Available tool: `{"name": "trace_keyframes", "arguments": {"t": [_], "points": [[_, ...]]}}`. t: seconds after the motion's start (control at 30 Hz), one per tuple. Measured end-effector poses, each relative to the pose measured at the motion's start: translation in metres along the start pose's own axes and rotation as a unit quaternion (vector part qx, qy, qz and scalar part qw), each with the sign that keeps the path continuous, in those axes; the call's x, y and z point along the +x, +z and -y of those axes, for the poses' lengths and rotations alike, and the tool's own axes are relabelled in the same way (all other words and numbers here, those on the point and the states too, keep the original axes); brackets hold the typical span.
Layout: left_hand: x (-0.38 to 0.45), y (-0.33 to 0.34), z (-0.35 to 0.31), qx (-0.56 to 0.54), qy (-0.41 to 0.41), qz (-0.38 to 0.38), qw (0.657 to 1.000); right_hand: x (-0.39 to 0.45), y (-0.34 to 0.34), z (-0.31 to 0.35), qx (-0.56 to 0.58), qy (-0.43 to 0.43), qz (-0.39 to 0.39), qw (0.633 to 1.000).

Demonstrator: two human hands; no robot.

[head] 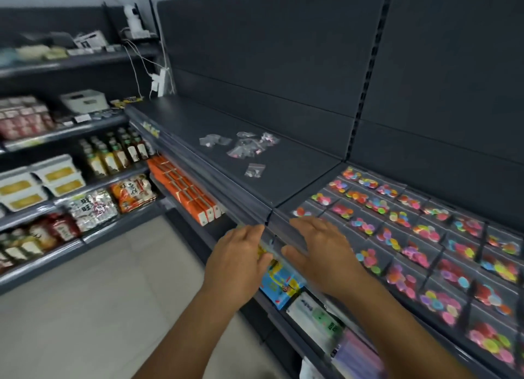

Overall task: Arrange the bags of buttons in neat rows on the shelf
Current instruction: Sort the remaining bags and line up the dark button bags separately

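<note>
A: Step in hand? Looked like between placements. Rt section of shelf (286, 207) already carried bags of buttons (397, 225) in tidy rows, front to back. Loose bags (243, 147) lay scattered on the left section, well apart from the rows, a small one (255, 170) nearer the front.

B: Hands?

A: Both low at the shelf's front edge, near the joint between sections. Left hand (241, 254): fingers fairly straight, tips at the edge strip; something yellow showed by them, too blurred to say if held, so grip state there: cannot tell. Right hand (320, 245): flat, fingers spread and relaxed, grip released, nothing in it, resting on or just over the front corner of the rows.

B: Next move?

A: Prob. reach back-left for the loose pile, pinch one bag, carry it rt to extend a row.
</note>
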State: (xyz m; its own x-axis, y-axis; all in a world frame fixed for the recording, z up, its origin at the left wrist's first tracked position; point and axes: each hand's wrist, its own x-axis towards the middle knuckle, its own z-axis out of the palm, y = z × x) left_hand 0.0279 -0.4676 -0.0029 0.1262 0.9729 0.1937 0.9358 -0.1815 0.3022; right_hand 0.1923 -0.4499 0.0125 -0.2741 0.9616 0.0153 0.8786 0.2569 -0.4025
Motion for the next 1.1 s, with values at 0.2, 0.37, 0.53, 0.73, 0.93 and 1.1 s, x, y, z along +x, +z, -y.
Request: {"name": "trace_keyframes", "arguments": {"t": [0.2,0.37,0.53,0.73,0.93,1.1], "points": [[0.067,-0.001,0.046,0.01,-0.014,-0.007,1.0,0.088,0.008,0.01,0.012,-0.024,0.007,1.0],[0.139,0.002,0.074,0.013,-0.017,-0.003,1.0,0.162,0.006,0.005,0.013,-0.027,0.012,0.999],[0.198,0.01,0.1,0.013,-0.023,0.0,1.0,0.223,0.012,0.001,0.011,-0.052,0.035,0.998],[0.251,0.023,0.135,0.019,-0.008,0.04,0.999,0.269,0.034,0.0,-0.062,-0.039,0.116,0.991],[0.3,0.033,0.162,0.018,0.013,0.105,0.994,0.302,0.037,-0.012,-0.049,0.065,0.081,0.993],[0.318,0.036,0.176,-0.053,0.11,0.106,0.987,0.319,0.041,-0.01,0.071,0.085,-0.05,0.993]]}}
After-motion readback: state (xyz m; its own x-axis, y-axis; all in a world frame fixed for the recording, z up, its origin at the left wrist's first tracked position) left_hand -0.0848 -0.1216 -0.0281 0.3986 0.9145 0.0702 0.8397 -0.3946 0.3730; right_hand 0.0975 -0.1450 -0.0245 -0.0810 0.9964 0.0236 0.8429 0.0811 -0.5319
